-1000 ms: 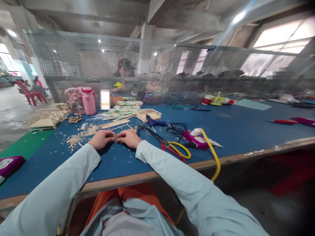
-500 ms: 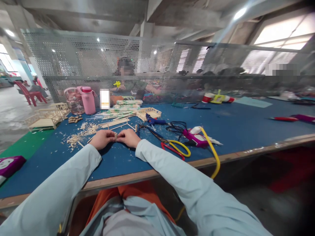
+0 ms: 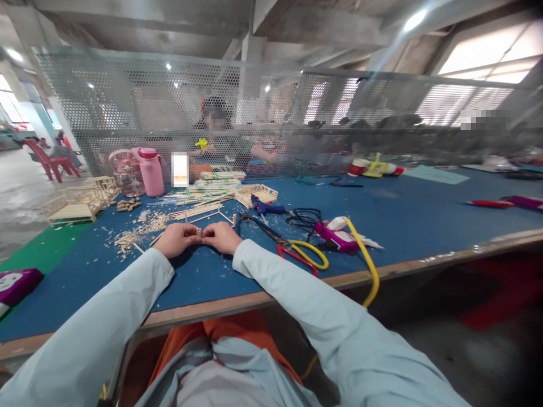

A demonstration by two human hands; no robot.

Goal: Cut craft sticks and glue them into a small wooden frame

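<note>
My left hand (image 3: 176, 238) and my right hand (image 3: 223, 236) rest close together on the blue table (image 3: 403, 217), fingers curled. Between their fingertips they pinch a small wooden piece (image 3: 199, 232) that stands upright. Just beyond my hands lies a frame of thin wooden sticks (image 3: 203, 213). To the right of my right hand lie scissors with red and yellow handles (image 3: 299, 254) and a pink and white glue gun (image 3: 339, 237) with a yellow cord.
Wood scraps (image 3: 136, 232) litter the table to the left. Further back stand a pink jug (image 3: 151, 171), stick bundles (image 3: 212, 189), a small stick tray (image 3: 257, 195) and stick models (image 3: 78, 204). Behind the mesh screen (image 3: 169, 107) sits another person (image 3: 216, 135).
My hands stay together on the small wooden piece and have hardly moved. The view has shifted slightly.
</note>
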